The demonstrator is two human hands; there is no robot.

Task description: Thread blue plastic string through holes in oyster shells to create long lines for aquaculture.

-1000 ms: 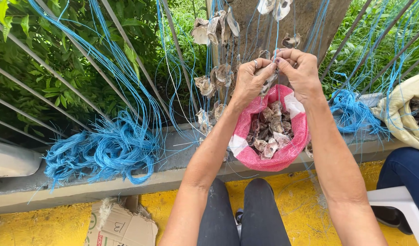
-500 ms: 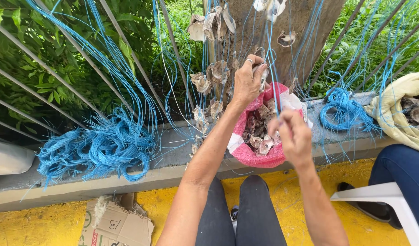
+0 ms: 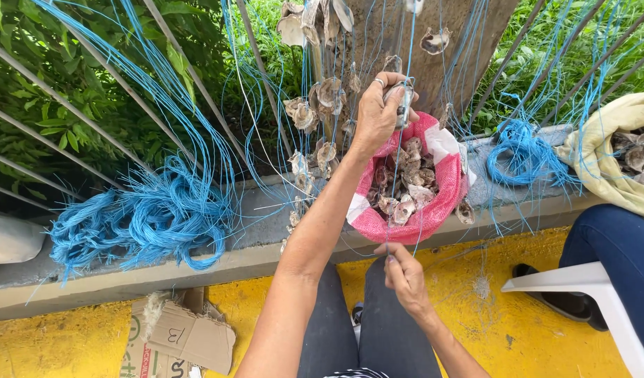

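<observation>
Above the pink sack [image 3: 434, 210] we see the left hand [image 3: 378, 112] raised, fingers curled tight around a grey shell [image 3: 404, 103] that sits on a blue string [image 3: 410, 49] hanging down in front of the concrete post [image 3: 441, 21]. Lower down, over the yellow floor [image 3: 532, 329] and just below the sack, the right hand [image 3: 404, 274] pinches the same thin string between thumb and fingertips, fingers closed; the string itself is too thin there to follow clearly. We see the sack open, full of loose shells [image 3: 406, 185], resting on the concrete ledge [image 3: 266, 238]. More shells already strung [image 3: 315, 112] dangle just left of the raised hand. A big heap of blue string [image 3: 147, 217] lies on the ledge to the left, well apart from both hands, and a smaller tangle [image 3: 525, 150] sits right of the sack. A cream sack [image 3: 616, 133] with shells is at the far right, beside another person's leg in blue trousers [image 3: 616, 245] and a white chair [image 3: 588, 287]. A torn cardboard box [image 3: 189, 336] lies on the floor at lower left.
</observation>
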